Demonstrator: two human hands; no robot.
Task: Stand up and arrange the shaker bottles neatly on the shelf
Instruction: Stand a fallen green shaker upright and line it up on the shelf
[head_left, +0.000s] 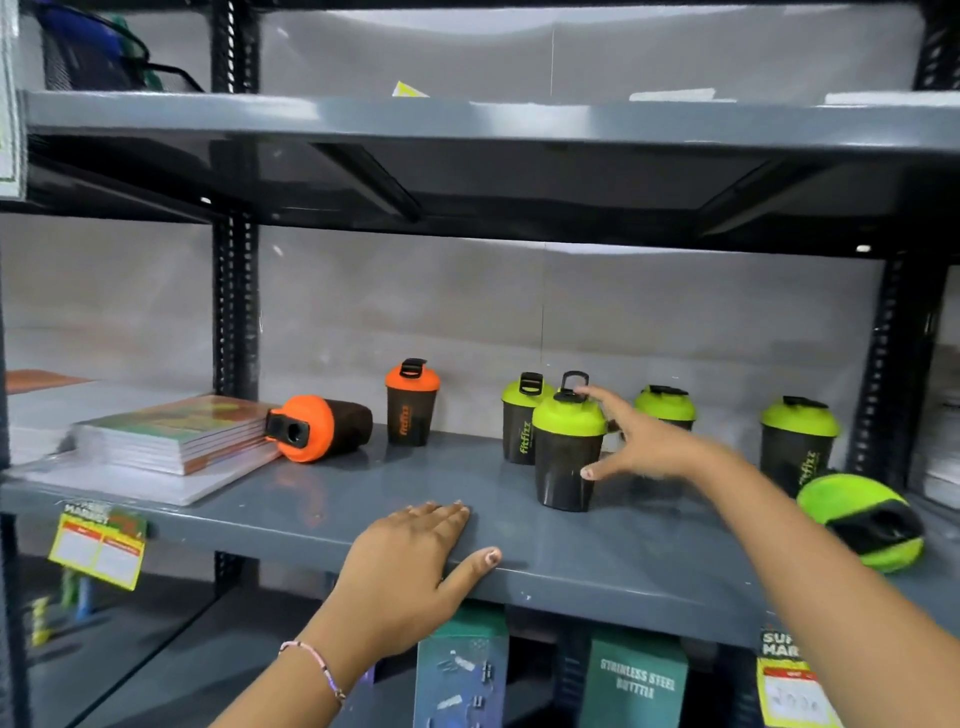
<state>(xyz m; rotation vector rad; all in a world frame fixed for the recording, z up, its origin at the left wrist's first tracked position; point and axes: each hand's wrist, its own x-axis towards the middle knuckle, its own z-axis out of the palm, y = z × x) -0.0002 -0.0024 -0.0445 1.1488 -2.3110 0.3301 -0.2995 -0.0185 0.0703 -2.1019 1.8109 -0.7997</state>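
Several dark shaker bottles stand or lie on the grey shelf (311, 499). An orange-lidded bottle (319, 427) lies on its side at the left, beside an upright orange-lidded one (413, 402). Upright green-lidded bottles: one in front (567, 447), one behind it (522, 418), one partly hidden behind my right hand (666, 406), one at the right (797, 441). A green-lidded bottle (865, 527) lies on its side at the far right. My right hand (641, 441) is open, fingers spread just right of the front green bottle, thumb near its side. My left hand (410, 564) rests flat on the shelf's front edge.
A stack of notebooks (176, 434) lies at the shelf's left end. Black perforated uprights (235, 312) frame the bay. Price tags (98, 548) hang from the front edge. Boxed bottles (636, 680) stand on the shelf below. Another shelf (467, 122) runs overhead.
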